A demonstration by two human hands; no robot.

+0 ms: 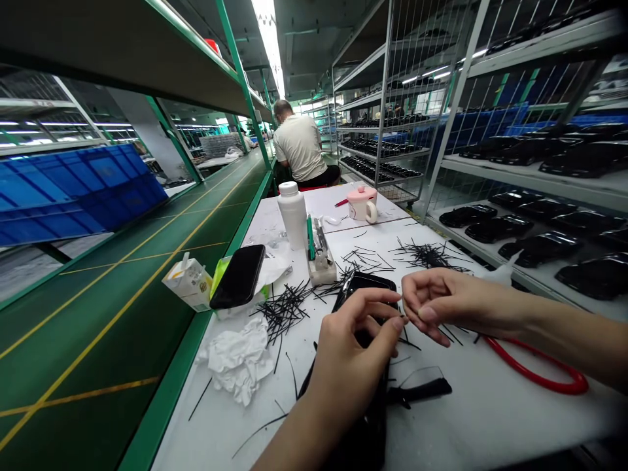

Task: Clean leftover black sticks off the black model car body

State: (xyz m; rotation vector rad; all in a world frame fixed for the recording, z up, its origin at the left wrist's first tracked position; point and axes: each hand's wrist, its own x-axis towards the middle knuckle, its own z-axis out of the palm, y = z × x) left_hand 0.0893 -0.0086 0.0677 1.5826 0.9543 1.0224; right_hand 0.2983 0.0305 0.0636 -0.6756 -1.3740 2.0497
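My left hand is closed in a pinch, thumb and forefinger brought together over a glossy black model car body. Close beside it, fingertips nearly touching, my right hand also pinches. Whatever is between the fingers is too small to make out. The car body lies on the white table, partly hidden beneath my left hand and forearm. Thin black strips lie in a loose heap to the left, with another pile of strips beyond my right hand. A black-handled tool rests right of the car body.
A red looped handle lies under my right forearm. Crumpled tissue, a phone, a carton, a white bottle and a pink-lidded mug stand around. Left runs a green conveyor; right, racks of black car bodies. A person sits ahead.
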